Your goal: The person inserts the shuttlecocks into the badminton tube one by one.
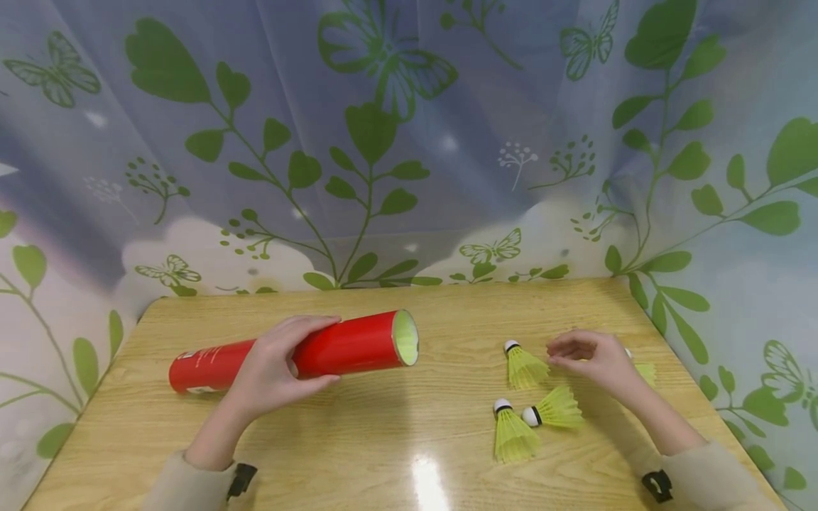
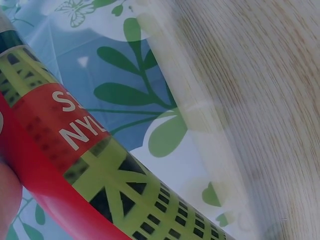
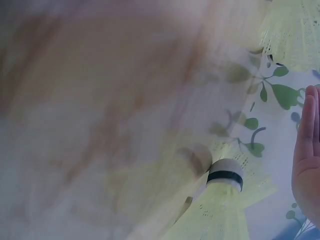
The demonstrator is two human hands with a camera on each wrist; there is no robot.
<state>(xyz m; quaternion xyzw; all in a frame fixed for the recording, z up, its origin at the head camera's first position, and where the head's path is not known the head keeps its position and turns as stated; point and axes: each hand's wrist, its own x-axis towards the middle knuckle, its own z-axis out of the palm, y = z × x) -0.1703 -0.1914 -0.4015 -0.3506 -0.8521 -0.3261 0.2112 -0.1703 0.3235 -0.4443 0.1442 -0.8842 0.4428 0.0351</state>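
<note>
Pale sleeves point(image 1: 190, 486) framed foreground. Left hand point(image 1: 276, 365) gripped red tube point(image 1: 354, 346), mouth facing right; right hand point(image 1: 597, 360), loosely curved, apparently empty, hung beside yellow shuttlecocks point(image 1: 526, 369) on table point(image 1: 383, 433). Steady tube, light pinch at cork point(image 1: 502, 404), sparing skirts point(image 1: 514, 438), seemed wise.

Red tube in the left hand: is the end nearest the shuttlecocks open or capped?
Open: in the head view, that end of the red tube shows a bare rim and yellow-green inside, no cap.
</note>
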